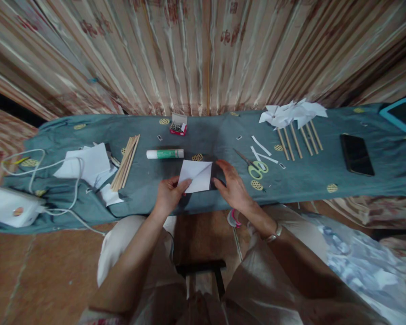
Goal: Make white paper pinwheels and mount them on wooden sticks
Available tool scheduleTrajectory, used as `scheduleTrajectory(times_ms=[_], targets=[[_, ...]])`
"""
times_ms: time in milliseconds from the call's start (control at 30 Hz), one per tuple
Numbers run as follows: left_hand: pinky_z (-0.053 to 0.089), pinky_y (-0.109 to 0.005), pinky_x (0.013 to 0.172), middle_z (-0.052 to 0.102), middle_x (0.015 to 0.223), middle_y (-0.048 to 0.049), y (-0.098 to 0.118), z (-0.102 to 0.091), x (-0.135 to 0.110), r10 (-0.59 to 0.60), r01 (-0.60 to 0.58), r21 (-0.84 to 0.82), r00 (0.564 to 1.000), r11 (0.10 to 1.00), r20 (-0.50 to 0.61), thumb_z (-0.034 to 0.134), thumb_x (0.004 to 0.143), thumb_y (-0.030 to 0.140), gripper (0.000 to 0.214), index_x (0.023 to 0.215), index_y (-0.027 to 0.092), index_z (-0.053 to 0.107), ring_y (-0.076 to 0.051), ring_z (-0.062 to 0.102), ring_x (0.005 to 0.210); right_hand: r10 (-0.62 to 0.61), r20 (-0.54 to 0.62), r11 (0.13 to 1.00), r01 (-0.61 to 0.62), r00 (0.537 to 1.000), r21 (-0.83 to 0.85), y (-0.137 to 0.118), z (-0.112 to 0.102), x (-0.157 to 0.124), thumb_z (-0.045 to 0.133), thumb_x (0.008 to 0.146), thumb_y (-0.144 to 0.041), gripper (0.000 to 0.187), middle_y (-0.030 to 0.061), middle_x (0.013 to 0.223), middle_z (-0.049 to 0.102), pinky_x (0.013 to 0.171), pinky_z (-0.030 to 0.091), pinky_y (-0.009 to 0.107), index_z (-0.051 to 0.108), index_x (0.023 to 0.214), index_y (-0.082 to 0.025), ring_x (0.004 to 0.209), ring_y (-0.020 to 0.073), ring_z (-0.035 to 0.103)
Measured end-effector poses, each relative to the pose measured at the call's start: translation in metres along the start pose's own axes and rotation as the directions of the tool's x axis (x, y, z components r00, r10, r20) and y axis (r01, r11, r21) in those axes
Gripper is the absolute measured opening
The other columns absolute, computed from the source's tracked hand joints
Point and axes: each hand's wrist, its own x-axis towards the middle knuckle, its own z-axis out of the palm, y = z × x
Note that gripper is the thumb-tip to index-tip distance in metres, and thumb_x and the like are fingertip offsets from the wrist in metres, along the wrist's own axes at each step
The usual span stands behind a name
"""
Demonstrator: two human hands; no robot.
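A square of white paper (pixel 198 175) with a diagonal crease is at the near middle of the cloth-covered table. My left hand (pixel 171 194) pinches its left edge, thumb on top. Just off the paper's right edge, my right hand (pixel 232 184) has its thumb and fingers apart, with nothing between them. Behind the paper lies a white and green glue stick (pixel 165 154). Scissors (pixel 253 166) with light green handles rest to the right, beside thin white paper strips (pixel 261 145).
Wooden sticks (pixel 126 162) and loose paper sheets (pixel 88 164) lie left, near a white power strip (pixel 13 206) with cable. A small red box of pins (pixel 178 124) stands behind. Paper pinwheels (pixel 292 113) on sticks and a dark phone (pixel 357 154) lie right.
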Motion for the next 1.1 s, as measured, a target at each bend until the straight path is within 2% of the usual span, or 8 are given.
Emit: scheduleTrajectory(times_ms=[133,267,400,533,800,967,1100], targets=[[0.028,-0.022,0.038,0.048,0.045,0.0042,-0.006,0.002,0.004,0.000,0.003,0.030,0.996,1.000,-0.094,0.069,0.066,0.047,0.033,0.057,0.017,0.058,-0.009,0.039,0.038,-0.005,0.044,0.967,0.016,0.999,-0.253,-0.001,0.012,-0.004,0.044,0.095,-0.029,0.052,0.0224,0.151,0.046,0.113,0.036,0.055,0.045,0.142,-0.008,0.139,0.0339,0.041],[0.031,-0.022,0.038,0.051,0.046,0.0038,-0.008,0.003,0.004,0.003,0.003,0.057,0.994,0.998,-0.108,0.067,0.070,0.041,0.027,0.059,0.018,0.059,-0.010,0.042,0.038,-0.019,0.086,0.928,0.049,0.996,-0.368,-0.007,0.014,-0.004,0.041,0.097,-0.029,0.048,0.0210,0.149,0.048,0.109,0.037,0.054,0.050,0.139,-0.008,0.137,0.0354,0.041],[0.032,-0.022,0.039,0.053,0.044,0.0033,-0.007,0.003,0.003,0.005,0.004,0.074,0.994,0.997,-0.111,0.067,0.072,0.036,0.023,0.060,0.018,0.060,-0.011,0.046,0.038,-0.018,0.075,0.912,0.047,0.997,-0.408,-0.009,0.014,-0.003,0.041,0.097,-0.028,0.046,0.0201,0.149,0.049,0.107,0.038,0.051,0.051,0.138,-0.010,0.135,0.0343,0.043],[0.033,-0.021,0.039,0.054,0.043,0.0028,-0.006,0.003,0.005,-0.007,0.014,0.064,0.993,0.998,-0.116,0.067,0.072,0.033,0.022,0.060,0.017,0.060,-0.011,0.048,0.037,-0.012,0.088,0.900,0.049,0.996,-0.433,-0.010,0.015,-0.003,0.040,0.097,-0.029,0.047,0.0207,0.149,0.049,0.106,0.039,0.051,0.051,0.138,-0.007,0.135,0.0352,0.042],[0.045,-0.024,0.047,0.061,0.051,-0.0001,-0.009,0.003,0.014,-0.071,0.067,-0.039,0.987,0.997,-0.142,0.069,0.072,0.029,0.014,0.067,0.016,0.065,-0.013,0.056,0.044,-0.025,0.096,0.895,0.065,0.995,-0.441,-0.011,0.014,-0.002,0.039,0.098,-0.028,0.049,0.0211,0.150,0.048,0.106,0.037,0.051,0.050,0.139,-0.004,0.135,0.0359,0.040],[0.052,-0.027,0.054,0.065,0.057,-0.0017,-0.004,-0.002,0.010,-0.104,0.089,-0.103,0.983,0.991,-0.153,0.069,0.071,0.025,0.011,0.065,0.017,0.065,-0.014,0.060,0.049,-0.041,0.072,0.892,0.069,0.997,-0.447,-0.012,0.016,-0.002,0.039,0.097,-0.028,0.049,0.0211,0.149,0.048,0.107,0.037,0.052,0.050,0.138,-0.005,0.135,0.0355,0.040],[0.053,-0.028,0.052,0.064,0.054,-0.0010,-0.002,-0.006,0.005,-0.125,0.105,-0.137,0.982,0.985,-0.144,0.072,0.069,0.026,0.014,0.063,0.016,0.064,-0.013,0.059,0.048,-0.045,0.058,0.882,0.067,0.997,-0.467,-0.011,0.017,-0.002,0.039,0.097,-0.027,0.046,0.0201,0.148,0.051,0.106,0.038,0.050,0.052,0.137,-0.007,0.134,0.0345,0.042]])
